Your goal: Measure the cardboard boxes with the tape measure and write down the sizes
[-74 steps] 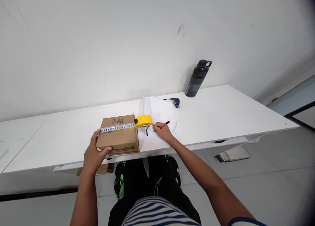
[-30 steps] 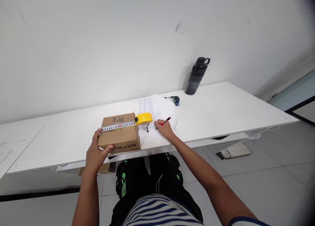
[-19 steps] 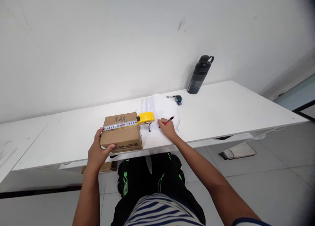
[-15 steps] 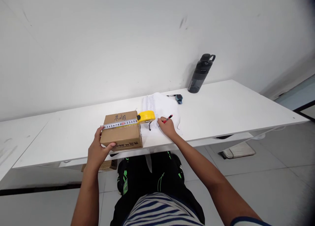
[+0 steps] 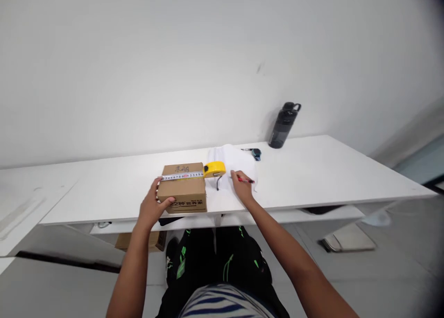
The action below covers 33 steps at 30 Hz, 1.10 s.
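A brown cardboard box [image 5: 185, 195] sits near the front edge of the white table [image 5: 312, 174]. A yellow tape measure [image 5: 214, 169] rests at the box's right top corner, and its tape [image 5: 182, 176] stretches left across the lid. My left hand [image 5: 153, 207] grips the box's left end, fingers holding the tape's end there. My right hand [image 5: 242, 187] rests on a white sheet of paper [image 5: 234, 163] to the right of the box, closed round a red pen [image 5: 246, 180] that lies nearly flat.
A dark water bottle [image 5: 283, 125] stands at the back by the wall. A small blue watch-like object [image 5: 256, 154] lies just beyond the paper. Another cardboard box [image 5: 138, 240] sits under the table. My legs are under the table's front edge.
My head has lifted and pulled back, so everything looks smaller and lower. The pen has tipped from pointing up-right to lying almost flat. Both hands stay on the box and the paper.
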### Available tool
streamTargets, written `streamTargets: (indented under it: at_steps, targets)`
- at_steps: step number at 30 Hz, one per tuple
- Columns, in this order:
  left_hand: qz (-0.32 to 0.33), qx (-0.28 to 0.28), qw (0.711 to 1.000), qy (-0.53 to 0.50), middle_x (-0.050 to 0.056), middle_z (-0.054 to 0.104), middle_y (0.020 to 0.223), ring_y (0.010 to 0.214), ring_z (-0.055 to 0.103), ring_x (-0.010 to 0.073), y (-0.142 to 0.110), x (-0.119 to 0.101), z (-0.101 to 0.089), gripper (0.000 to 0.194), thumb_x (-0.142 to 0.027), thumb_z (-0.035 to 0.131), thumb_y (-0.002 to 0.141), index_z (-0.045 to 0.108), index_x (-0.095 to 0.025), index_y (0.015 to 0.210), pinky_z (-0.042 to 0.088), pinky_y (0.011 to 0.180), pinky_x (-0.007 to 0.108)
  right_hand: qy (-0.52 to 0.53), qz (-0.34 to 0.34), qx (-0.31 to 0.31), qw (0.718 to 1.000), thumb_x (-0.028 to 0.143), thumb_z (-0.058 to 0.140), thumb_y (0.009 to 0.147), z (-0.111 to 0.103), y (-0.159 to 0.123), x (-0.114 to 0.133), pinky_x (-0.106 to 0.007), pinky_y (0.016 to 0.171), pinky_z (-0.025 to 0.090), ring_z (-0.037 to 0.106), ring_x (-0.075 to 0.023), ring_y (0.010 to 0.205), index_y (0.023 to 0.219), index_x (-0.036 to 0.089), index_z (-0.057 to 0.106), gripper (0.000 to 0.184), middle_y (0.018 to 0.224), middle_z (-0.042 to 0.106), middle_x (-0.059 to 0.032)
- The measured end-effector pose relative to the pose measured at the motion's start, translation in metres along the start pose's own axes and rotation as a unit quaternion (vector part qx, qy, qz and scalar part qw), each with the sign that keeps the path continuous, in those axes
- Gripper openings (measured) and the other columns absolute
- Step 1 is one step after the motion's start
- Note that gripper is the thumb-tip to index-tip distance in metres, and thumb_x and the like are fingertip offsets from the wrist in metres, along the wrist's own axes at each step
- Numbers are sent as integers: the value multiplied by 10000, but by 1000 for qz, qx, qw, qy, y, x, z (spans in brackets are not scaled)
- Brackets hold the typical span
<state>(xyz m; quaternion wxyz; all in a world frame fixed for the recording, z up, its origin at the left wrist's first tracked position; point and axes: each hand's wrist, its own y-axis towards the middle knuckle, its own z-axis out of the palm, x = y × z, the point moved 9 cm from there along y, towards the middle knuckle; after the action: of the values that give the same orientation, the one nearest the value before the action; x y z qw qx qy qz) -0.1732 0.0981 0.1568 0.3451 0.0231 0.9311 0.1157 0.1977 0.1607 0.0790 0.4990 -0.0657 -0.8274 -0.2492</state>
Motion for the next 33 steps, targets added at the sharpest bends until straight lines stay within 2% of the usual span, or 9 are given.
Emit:
streamTargets:
  at_steps: [2, 6, 9, 12, 15, 17, 19, 27, 33]
  targets:
    - [5, 2, 1000, -18, 74, 576, 1322, 1052, 642, 267, -5, -1, 1, 801, -481, 657, 757, 310, -327, 1462, 525, 870, 400, -11, -3, -43, 999, 430, 408, 861, -10, -6, 2, -379, 896, 424, 543, -250, 992, 892, 192, 599, 306, 990, 612, -117]
    - [52, -24, 998, -14, 114, 446, 1453, 1257, 523, 296, -14, -7, -7, 766, -470, 656, 785, 333, -305, 1460, 484, 963, 438, -47, 32, -84, 995, 241, 429, 757, -12, -13, -5, -565, 1021, 310, 370, -374, 1285, 1072, 144, 615, 379, 1345, 430, -225]
    - [87, -41, 995, 21, 134, 269, 1564, 1396, 362, 327, -17, -16, -15, 749, -518, 664, 777, 395, -268, 1430, 418, 1053, 492, -73, 39, -72, 994, 145, 473, 628, -5, -11, -2, -639, 1059, 225, 232, -416, 1396, 1093, 157, 623, 489, 1461, 353, -204]
    - [105, -45, 992, 46, 141, 299, 1563, 1432, 305, 327, -18, -27, -19, 747, -553, 665, 771, 438, -224, 1402, 329, 1136, 511, -64, 26, -63, 996, 132, 482, 591, -9, -9, 17, -622, 1126, 147, 156, -381, 1453, 1145, 174, 605, 570, 1517, 318, -161]
    - [99, -51, 993, 29, 131, 369, 1539, 1432, 323, 295, -18, -34, -16, 700, -542, 595, 837, 416, -206, 1424, 290, 1175, 479, 99, -35, 49, 993, 195, 488, 689, -6, -11, 55, -540, 1122, 293, 294, -298, 1425, 1300, 240, 505, 613, 1514, 362, -111]
    - [84, -55, 995, 8, 119, 357, 1552, 1428, 337, 289, -18, -35, -13, 683, -525, 565, 865, 387, -216, 1447, 309, 1169, 476, 198, -95, 200, 955, 258, 532, 769, 5, -24, 89, -476, 1079, 389, 399, -248, 1373, 1379, 304, 424, 621, 1500, 404, -74]
    - [77, -62, 995, -5, 107, 358, 1555, 1421, 353, 288, -18, -35, -12, 677, -513, 573, 863, 385, -231, 1450, 320, 1165, 477, 205, -129, 281, 929, 306, 611, 795, 9, -38, 112, -454, 1083, 390, 441, -230, 1342, 1388, 334, 414, 626, 1478, 441, -57]
    - [102, -61, 991, -56, 81, 555, 1330, 1302, 486, 234, -6, -32, -26, 368, -419, 480, 923, 617, -254, 1222, 391, 1110, 439, 161, -67, 185, 967, 458, 749, 720, 8, -29, 121, -398, 812, 541, 641, -231, 924, 1171, 243, 543, 541, 1066, 662, -52]
    - [151, -137, 978, -45, 70, 610, 1079, 1120, 554, 235, -12, -55, -48, 222, -350, 485, 928, 680, -244, 940, 452, 1012, 440, 137, -174, 158, 962, 331, 774, 700, 0, -58, 166, -428, 843, 548, 667, -266, 990, 1090, 272, 584, 437, 1082, 698, -59]
